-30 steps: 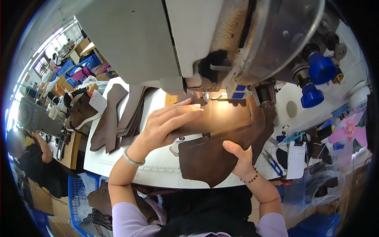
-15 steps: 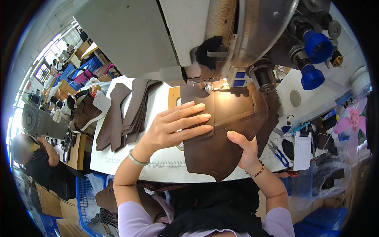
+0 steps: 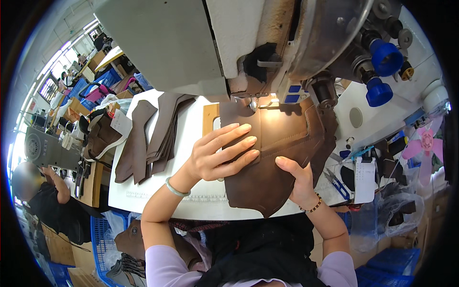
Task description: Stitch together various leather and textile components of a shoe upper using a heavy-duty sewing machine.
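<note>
A stitched brown leather piece (image 3: 282,174) lies under the lit needle area of a sewing machine (image 3: 167,48). My left hand (image 3: 222,150) lies on it with fingers stretched out flat, pressing a smaller brown leather panel (image 3: 239,115) at its left side. My right hand (image 3: 302,182) grips the near right edge, thumb on top and the other fingers hidden beneath. The leather's near end hangs slightly over the white table's (image 3: 191,206) front edge. Where the needle meets the leather is too small to make out.
Brown leather strips (image 3: 165,136) lie stacked at left, with a brown shoe (image 3: 103,136) beyond them. At right are blue-handled scissors (image 3: 338,185), a white paper slip (image 3: 365,179) and a pink fan (image 3: 427,143). Blue machine knobs (image 3: 385,57) jut out above. Another person (image 3: 52,205) sits far left.
The leather piece has shifted slightly away from me under the machine, both hands staying on it. My left fingers have spread a little. The whole view has also shifted slightly.
</note>
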{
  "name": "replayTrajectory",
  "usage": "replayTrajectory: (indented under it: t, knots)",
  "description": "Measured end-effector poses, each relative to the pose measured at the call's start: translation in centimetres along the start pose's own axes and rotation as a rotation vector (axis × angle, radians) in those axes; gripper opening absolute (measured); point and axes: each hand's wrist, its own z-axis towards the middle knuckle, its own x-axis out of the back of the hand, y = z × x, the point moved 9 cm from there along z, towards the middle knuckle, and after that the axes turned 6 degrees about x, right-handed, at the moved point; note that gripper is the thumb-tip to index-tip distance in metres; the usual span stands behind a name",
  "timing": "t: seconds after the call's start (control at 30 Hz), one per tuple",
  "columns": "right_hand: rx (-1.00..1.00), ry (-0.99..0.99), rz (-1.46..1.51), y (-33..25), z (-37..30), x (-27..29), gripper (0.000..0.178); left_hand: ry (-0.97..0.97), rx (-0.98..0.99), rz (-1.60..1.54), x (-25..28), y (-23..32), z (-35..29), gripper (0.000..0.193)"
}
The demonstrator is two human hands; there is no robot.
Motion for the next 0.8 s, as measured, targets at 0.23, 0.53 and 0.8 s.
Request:
replayTrajectory:
  t: [0.23,0.53,0.8]
  knots:
    - [0.011,0.033,0.004,-0.2,-0.2,-0.3,0.032,-0.007,0.014,0.007,0.3,0.2,0.5,0.021]
    - [0.049,0.035,-0.031,-0.1,-0.2,-0.3,0.036,0.015,0.21,-0.216,0.1,-1.9,-0.6,0.02]
    - [0.095,0.051,-0.039,-0.3,-0.2,-0.4,0.035,0.066,0.206,-0.237,0.0,-1.8,-1.0,0.021]
